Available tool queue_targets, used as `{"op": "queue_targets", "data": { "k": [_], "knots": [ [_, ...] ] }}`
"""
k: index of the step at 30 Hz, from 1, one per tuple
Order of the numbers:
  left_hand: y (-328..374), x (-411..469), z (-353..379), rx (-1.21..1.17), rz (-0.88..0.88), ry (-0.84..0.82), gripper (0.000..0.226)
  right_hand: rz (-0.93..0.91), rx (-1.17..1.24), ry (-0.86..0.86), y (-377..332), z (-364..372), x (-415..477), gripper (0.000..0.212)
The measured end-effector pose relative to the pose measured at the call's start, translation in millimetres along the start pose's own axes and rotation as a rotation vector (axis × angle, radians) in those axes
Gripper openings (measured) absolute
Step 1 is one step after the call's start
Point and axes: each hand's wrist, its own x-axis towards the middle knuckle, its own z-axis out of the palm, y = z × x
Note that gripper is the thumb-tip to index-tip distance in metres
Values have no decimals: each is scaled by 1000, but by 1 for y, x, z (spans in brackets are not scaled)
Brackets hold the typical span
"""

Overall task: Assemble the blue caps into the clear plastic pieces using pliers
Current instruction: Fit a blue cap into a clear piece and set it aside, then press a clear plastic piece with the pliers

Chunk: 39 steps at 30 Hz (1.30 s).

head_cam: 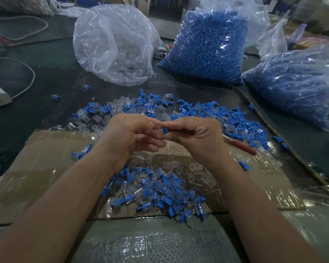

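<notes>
A: So, hands first. What've they got?
B: Right hand [199, 136] pinches a blue cap [165, 130], thumb & fingers curled on it. Left hand [129, 135] pinches the same cap at its fingertips. Can't tell if a clear piece is in there too. Both are above the cardboard sheet [46, 168], nr its far edge.

A: Pliers?
B: Pliers [241, 147], red handle, lie untouched at the cardboard's far right edge.

A: Stock?
B: Assembled pile [160, 190] on the cardboard's near middle. Loose caps & clear pieces [156, 109] on the bench [46, 92] just beyond the cardboard. Bag of blue caps [207, 48] well beyond it.

A: Handling?
B: Caps look v. light, stiff, prob. slick, so easy to flick away. I'd hold the flat wide end & leave the ribbed stem free. Clear pieces seem thin-walled, so grip the body w/o crushing.
</notes>
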Motion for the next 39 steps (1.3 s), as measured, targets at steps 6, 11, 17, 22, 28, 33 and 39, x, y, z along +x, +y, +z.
{"op": "queue_targets", "data": {
  "k": [6,11,17,22,28,33,39],
  "knots": [
    [-1,1,-1,30,2,4,7,-16,-37,18,-1,0,0,34],
    [-3,0,0,68,11,6,14,-46,-90,-6,-1,0,0,34],
    [-5,3,0,109,4,30,11,-59,-192,-79,-6,-1,-1,31],
    [-5,3,-1,7,9,56,13,314,-325,20,-6,-41,5,37],
    [-4,4,-2,-22,6,60,20,731,-696,-88,19,-94,0,62],
    [-5,4,-3,-14,9,52,20,894,-764,-272,18,-92,-1,80],
    [-6,3,-2,-17,15,43,20,931,-821,-316,20,-83,0,86]
  ]
}}
